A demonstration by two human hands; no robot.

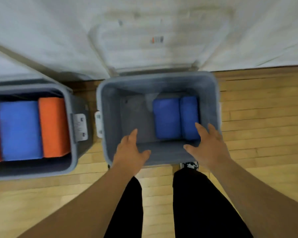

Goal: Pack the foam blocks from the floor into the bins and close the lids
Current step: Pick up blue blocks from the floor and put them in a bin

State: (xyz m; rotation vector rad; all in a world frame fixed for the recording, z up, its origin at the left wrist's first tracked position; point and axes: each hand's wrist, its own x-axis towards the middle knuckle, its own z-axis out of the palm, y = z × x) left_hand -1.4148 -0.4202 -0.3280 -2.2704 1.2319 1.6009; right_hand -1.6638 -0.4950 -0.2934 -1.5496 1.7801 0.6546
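Fingers (200, 130) loosely straight and gripping nothing, the left hand (130, 152) and right hand (207, 145) hover apart over the near rim of the grey plastic bin (108, 117), forearms reaching forward and down. 2 blue rectangular foam blocks (167, 117) lie side by side on its floor — just ahead of the right hand, long axes pointing away from the person. The pale lid (162, 48) stands open beyond.

Both hands, left hand (130, 150) and right hand (207, 145), open over grey bin (108, 127).

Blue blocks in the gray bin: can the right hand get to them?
Probably yes. The lid of the bin stands open, and the right hand hovers right over the blue blocks with nothing in between.
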